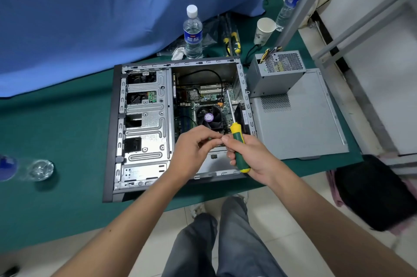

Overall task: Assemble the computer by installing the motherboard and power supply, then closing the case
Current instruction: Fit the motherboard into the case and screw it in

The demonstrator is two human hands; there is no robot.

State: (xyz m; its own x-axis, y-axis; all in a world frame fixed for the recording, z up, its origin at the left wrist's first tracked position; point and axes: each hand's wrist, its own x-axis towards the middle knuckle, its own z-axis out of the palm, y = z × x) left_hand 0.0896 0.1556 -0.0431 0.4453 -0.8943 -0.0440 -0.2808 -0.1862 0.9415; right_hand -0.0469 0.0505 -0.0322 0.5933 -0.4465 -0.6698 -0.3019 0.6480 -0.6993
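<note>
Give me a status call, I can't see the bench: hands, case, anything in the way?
Right hand grips screwdriver; left hand pinches something small, unclear. Motherboard in open case. Power supply outside, on side panel. Nothing blocking.

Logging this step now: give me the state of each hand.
Left hand: fingers curled, pinching something too small to make out.
Right hand: gripping the screwdriver by its handle.

Motherboard [203, 105] seated in open case [140, 118]; power supply [274, 73] outside.
</note>
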